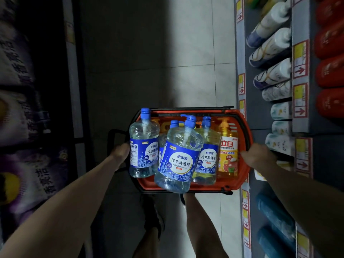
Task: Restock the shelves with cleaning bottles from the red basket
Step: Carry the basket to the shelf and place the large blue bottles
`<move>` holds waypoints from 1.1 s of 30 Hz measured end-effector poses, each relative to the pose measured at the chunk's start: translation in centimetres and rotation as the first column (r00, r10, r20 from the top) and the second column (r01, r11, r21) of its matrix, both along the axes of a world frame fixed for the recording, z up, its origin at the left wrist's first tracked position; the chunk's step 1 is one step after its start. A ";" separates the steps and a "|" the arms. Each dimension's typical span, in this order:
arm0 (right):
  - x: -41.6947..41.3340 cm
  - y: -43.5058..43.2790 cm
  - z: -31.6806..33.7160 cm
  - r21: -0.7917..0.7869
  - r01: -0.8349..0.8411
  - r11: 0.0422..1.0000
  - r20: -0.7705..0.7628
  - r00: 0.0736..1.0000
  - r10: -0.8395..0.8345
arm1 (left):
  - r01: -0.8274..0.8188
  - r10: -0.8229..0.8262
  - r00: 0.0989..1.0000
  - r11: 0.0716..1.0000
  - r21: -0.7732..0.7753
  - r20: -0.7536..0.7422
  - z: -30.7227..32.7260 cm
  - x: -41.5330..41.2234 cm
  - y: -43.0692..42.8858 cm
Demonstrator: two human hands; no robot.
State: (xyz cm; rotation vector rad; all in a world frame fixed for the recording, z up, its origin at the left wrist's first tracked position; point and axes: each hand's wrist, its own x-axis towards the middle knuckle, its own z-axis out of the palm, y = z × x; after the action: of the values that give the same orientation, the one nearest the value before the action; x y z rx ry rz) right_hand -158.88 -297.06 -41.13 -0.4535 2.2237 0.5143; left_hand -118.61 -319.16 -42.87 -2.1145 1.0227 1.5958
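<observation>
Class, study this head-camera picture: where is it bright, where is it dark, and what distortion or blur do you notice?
Head view: a bright band falls on the floor tiles and the shelves at right; the left side sits in deep shadow, its packaging dim and soft; the wide lens bends shelf edges and stretches the forearms; the bottles in the red basket are sharp, labels readable.

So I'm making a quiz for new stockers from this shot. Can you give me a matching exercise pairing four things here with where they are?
Things:
1. orange bottle
2. left hand
3. red containers
4. basket

Places:
A. on the shelf at far right
B. at the basket's left side, beside a clear blue-label bottle
C. held over the floor between the shelves
D. at the right end inside the basket

Pairs: 1-D, 2-B, 3-A, 4-C
</observation>
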 end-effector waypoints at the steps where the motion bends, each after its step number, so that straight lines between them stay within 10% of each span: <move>1: 0.3 0.1 0.6 0.022 -0.035 0.999 -0.013 0.999 0.035 | 0.058 -0.058 0.997 0.998 -0.012 0.045 -0.6 0.7 -0.2; 15: 10.2 -1.3 16.0 -0.196 -0.326 0.925 0.140 0.924 0.355 | 0.663 -0.651 0.746 0.747 -0.054 0.142 16.1 1.1 1.5; 33: 20.2 -3.2 30.1 -0.446 -0.471 0.761 -0.048 0.861 0.506 | 0.815 -0.841 0.520 0.436 -0.381 0.150 32.2 -2.0 7.4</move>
State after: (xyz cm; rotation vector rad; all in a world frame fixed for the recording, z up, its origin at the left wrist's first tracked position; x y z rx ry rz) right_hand -138.71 -300.27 -11.01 -1.3043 2.1311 0.2305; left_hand -120.61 -311.79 -10.70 -1.2709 2.1424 0.9497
